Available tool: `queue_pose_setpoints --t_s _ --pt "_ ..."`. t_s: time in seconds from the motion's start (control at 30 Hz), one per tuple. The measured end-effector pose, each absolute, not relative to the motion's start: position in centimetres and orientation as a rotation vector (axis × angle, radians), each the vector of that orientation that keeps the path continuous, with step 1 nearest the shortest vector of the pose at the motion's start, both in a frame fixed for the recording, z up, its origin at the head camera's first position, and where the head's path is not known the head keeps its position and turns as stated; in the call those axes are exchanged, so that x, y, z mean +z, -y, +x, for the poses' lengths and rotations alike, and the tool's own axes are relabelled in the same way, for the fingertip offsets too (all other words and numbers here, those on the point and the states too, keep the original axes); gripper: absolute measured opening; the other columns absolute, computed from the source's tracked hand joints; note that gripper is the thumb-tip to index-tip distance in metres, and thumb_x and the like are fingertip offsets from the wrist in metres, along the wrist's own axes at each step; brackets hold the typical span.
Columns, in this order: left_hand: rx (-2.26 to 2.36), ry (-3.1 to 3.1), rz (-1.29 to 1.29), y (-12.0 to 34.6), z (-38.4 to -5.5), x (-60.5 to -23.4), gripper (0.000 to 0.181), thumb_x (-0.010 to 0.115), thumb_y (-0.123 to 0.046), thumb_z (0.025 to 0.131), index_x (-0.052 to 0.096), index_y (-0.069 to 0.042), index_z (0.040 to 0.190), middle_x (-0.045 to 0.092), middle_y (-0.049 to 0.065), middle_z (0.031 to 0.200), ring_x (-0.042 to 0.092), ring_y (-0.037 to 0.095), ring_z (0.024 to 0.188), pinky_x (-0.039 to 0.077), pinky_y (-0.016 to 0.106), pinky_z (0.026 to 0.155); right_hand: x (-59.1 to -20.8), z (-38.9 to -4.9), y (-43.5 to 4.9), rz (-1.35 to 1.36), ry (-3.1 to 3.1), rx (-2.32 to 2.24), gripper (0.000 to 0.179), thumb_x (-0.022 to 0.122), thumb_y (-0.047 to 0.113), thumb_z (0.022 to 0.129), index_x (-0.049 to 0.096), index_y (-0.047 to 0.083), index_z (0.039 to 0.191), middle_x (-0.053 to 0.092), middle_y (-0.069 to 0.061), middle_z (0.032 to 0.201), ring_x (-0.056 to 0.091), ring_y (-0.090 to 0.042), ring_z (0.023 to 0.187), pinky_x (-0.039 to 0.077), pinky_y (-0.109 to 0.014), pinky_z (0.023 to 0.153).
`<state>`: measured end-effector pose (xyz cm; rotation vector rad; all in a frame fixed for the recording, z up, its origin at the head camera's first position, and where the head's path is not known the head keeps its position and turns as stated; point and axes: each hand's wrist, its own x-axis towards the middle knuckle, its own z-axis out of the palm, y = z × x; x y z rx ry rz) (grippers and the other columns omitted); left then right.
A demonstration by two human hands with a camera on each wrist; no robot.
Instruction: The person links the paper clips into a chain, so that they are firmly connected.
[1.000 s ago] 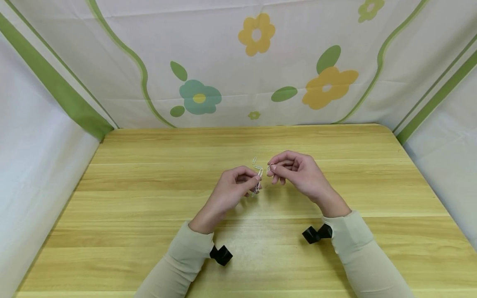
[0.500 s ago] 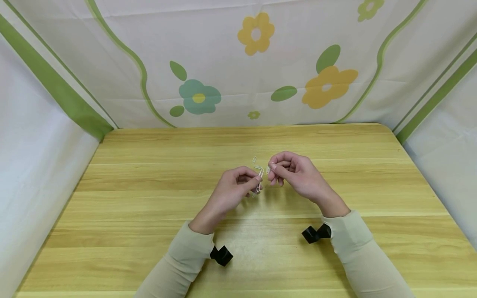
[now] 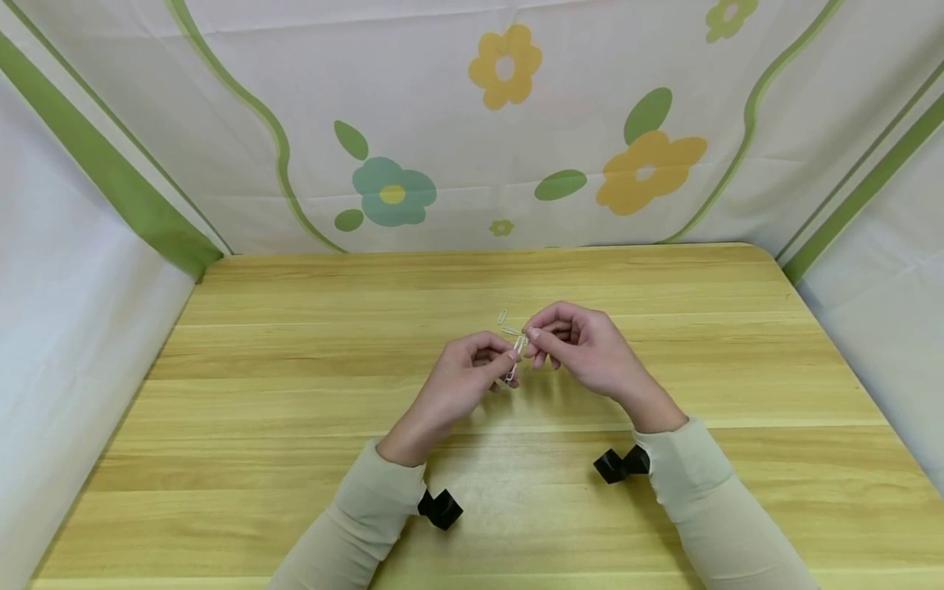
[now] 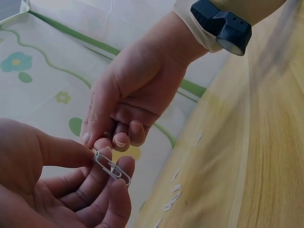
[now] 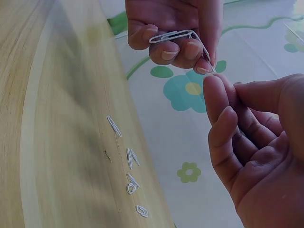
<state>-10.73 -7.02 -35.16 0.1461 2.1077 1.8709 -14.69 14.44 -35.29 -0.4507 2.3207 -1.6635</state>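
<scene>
My left hand [image 3: 466,373] pinches a short chain of white paper clips [image 4: 113,170] between thumb and index finger. One clip of the chain hangs across its curled fingers, and a second clip [image 5: 204,46] runs up to the fingertips. From the right, my right hand [image 3: 583,348] pinches a small paper clip, mostly hidden by its thumb and index finger. The two hands' fingertips meet at the chain's upper end, above the table. Whether the right hand's clip is hooked into the chain I cannot tell.
Several loose white paper clips lie on the wooden table [image 3: 295,393] just beyond the hands, among them a single clip [image 5: 114,126] and a crossed pair [image 5: 132,158]. A white curtain [image 3: 457,147] with printed flowers stands behind the table. Black cameras [image 3: 622,465] sit on both wrists.
My right hand has moved slightly left and down, bringing its paper clip from a small gap away right up to the chain. The left hand has barely moved and keeps its pinch.
</scene>
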Motion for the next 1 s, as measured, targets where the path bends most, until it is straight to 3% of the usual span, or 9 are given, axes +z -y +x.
queue_pose_setpoints --t_s 0.2,0.47,0.7,0.87,1.0 --pt "1.893 -2.067 0.144 7.07 -10.8 -35.28 0.02 0.062 -0.012 0.109 0.071 0.005 0.116 0.072 0.016 0.095 0.07 0.012 0.081 0.057 0.039 0.082 -35.28 -14.54 -14.24 -0.458 -2.344 -1.651 0.013 0.067 0.017 0.108 0.071 0.006 0.113 0.077 -0.027 0.102 0.077 -0.033 0.082 0.064 -0.041 0.072" --pt "1.928 -2.029 0.138 7.15 -10.82 -35.29 0.017 0.061 -0.011 0.109 0.072 0.001 0.113 0.071 0.011 0.093 0.069 0.013 0.083 0.054 0.033 0.08 -35.39 -14.37 -14.19 -0.553 -2.411 -1.58 0.008 0.068 0.013 0.107 0.072 0.007 0.108 0.079 -0.014 0.092 0.075 -0.043 0.084 0.064 -0.043 0.071" --pt "1.945 -2.019 0.106 7.09 -10.77 -35.22 0.017 0.062 -0.013 0.109 0.071 0.0 0.112 0.068 0.001 0.087 0.068 0.014 0.084 0.053 0.032 0.079 -35.5 -14.54 -14.27 -0.589 -2.486 -1.502 0.008 0.07 0.015 0.106 0.074 0.009 0.106 0.078 -0.012 0.092 0.074 -0.039 0.085 0.061 -0.037 0.07" --pt "1.953 -2.01 0.075 7.23 -10.8 -35.23 0.018 0.063 -0.015 0.109 0.07 0.001 0.113 0.069 0.002 0.088 0.069 0.015 0.085 0.054 0.034 0.081 -35.65 -14.77 -14.31 -0.675 -2.515 -1.448 0.004 0.07 0.017 0.106 0.073 0.014 0.107 0.078 -0.004 0.101 0.073 -0.028 0.097 0.059 -0.032 0.079" --pt "1.95 -2.006 0.058 7.31 -10.9 -35.14 0.016 0.064 -0.015 0.108 0.07 -0.001 0.113 0.072 0.007 0.093 0.07 0.015 0.085 0.055 0.037 0.082 -35.72 -14.8 -14.45 -0.694 -2.443 -1.491 0.003 0.069 0.016 0.107 0.071 0.014 0.109 0.078 -0.003 0.107 0.073 -0.028 0.102 0.06 -0.032 0.087"
